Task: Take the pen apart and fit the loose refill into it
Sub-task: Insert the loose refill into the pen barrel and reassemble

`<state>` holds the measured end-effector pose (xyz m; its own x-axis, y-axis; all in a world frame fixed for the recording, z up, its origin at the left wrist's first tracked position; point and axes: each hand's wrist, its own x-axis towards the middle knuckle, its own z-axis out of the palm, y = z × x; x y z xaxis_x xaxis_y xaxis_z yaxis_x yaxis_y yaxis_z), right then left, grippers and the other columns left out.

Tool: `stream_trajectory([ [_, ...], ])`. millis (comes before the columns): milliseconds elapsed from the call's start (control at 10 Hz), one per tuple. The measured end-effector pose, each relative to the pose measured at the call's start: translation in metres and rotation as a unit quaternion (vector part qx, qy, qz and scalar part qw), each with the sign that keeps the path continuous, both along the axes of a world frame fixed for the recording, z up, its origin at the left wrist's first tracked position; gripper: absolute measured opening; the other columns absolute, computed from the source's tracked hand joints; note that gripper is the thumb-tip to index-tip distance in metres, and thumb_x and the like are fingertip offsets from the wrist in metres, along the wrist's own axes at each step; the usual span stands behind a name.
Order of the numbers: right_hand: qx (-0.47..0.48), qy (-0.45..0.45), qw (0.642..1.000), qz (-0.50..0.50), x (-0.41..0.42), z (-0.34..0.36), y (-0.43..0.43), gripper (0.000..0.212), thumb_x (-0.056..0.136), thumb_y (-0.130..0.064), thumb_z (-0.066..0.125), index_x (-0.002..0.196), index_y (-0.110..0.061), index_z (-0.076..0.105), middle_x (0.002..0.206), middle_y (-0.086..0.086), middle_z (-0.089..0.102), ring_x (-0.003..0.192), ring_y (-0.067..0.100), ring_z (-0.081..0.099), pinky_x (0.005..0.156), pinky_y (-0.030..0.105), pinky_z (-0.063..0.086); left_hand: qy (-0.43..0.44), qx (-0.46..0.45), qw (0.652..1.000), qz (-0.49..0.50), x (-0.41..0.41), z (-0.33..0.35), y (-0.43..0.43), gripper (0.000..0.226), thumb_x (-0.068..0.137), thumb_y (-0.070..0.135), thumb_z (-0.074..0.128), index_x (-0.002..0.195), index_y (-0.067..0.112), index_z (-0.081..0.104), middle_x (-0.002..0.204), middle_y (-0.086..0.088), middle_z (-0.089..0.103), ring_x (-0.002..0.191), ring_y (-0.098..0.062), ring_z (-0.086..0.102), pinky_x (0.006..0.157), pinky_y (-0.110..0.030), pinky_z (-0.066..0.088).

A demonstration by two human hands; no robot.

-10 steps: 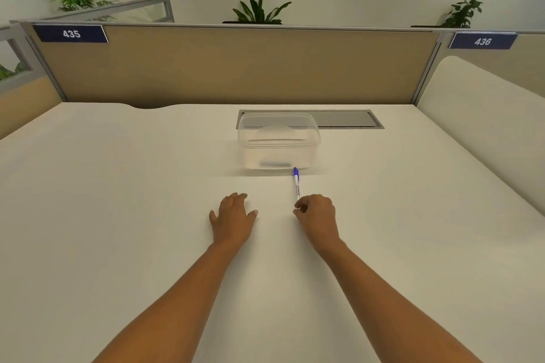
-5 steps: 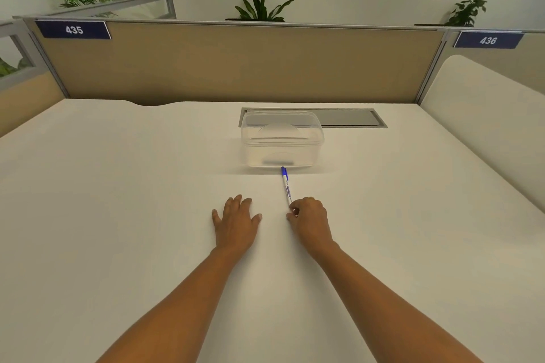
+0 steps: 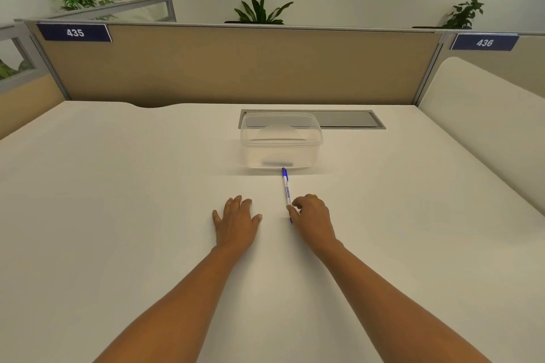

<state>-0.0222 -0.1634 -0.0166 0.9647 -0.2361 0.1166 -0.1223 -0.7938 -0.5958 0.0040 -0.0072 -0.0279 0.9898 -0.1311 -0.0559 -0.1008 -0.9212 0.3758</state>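
A white pen point(image 3: 286, 189) with a blue cap lies on the white desk point(image 3: 118, 215), its capped end pointing away toward a clear plastic box point(image 3: 281, 141). My right hand point(image 3: 312, 219) pinches the near end of the pen with curled fingers and thumb. My left hand point(image 3: 236, 222) rests flat on the desk a short way to the pen's left, fingers spread and holding nothing. A dark blurred shape shows low inside the box; I cannot tell what it is.
A grey cable hatch point(image 3: 348, 119) is set into the desk behind the box. A tan partition point(image 3: 236, 65) closes the far side, and a padded divider point(image 3: 486, 127) stands at the right.
The pen has swung slightly left and drawn nearer in my right hand's pinch. My left hand has stayed flat on the desk.
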Motion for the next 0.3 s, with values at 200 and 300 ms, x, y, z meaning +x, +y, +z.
stream_trajectory([
  [200,-0.063,0.009,0.997,0.037,0.004,0.000,-0.009,0.034,0.096,-0.015,0.032,0.122,-0.001,0.050,0.134,0.016,0.049,0.129,0.031,0.039,0.101,0.037,0.035,-0.019,-0.003,0.999,-0.026,0.001,0.003,-0.001,0.049,0.097,0.039,0.031,0.141,0.017,0.027,0.155,-0.003,0.018,0.145,-0.018,0.008,0.117,-0.047,0.004],
  [300,-0.113,0.071,0.989,0.070,0.008,-0.006,-0.016,0.049,0.099,-0.026,0.026,0.145,-0.010,0.016,0.157,0.009,0.013,0.145,0.024,0.007,0.117,0.041,0.012,-0.030,0.018,0.998,-0.046,0.004,0.004,-0.004,0.059,0.096,0.046,0.027,0.145,0.015,0.016,0.157,-0.003,0.009,0.145,-0.018,0.000,0.117,-0.044,-0.001],
])
